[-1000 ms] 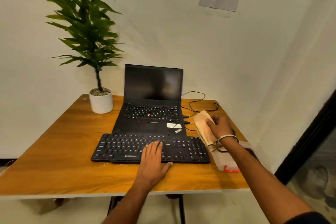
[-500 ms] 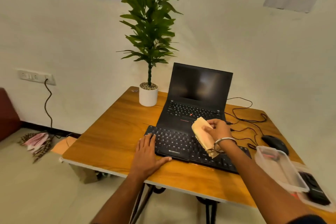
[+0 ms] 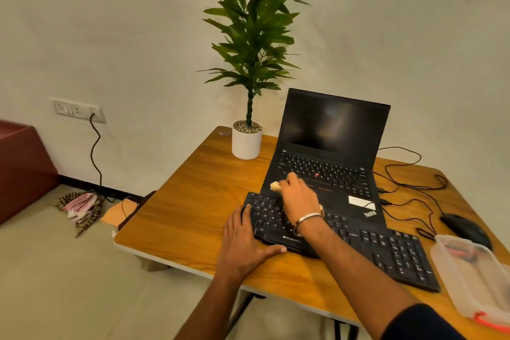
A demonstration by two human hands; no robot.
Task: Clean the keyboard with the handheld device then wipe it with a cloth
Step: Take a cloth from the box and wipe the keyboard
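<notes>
On the wooden table (image 3: pixel 193 196), just in front of the open laptop (image 3: pixel 331 152), the black keyboard (image 3: pixel 386 251) stretches away rightward while the left hand (image 3: pixel 242 246) lies flat steadying its left end and the right hand (image 3: pixel 299 196) grips a cloth (image 3: pixel 275 186) over that same end.

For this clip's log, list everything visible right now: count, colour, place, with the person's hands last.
keyboard: one, black, table front
laptop: one, black, open behind keyboard
cloth: one, cream, gripped at keyboard's far left end
plant: one, green, white pot, back left corner
mouse: one, black, right of keyboard
box: one, clear, table's right edge
table: one, wooden
socket: one, white, wall, cable plugged
left hand: flat on keyboard's left end
right hand: grips cloth
</notes>
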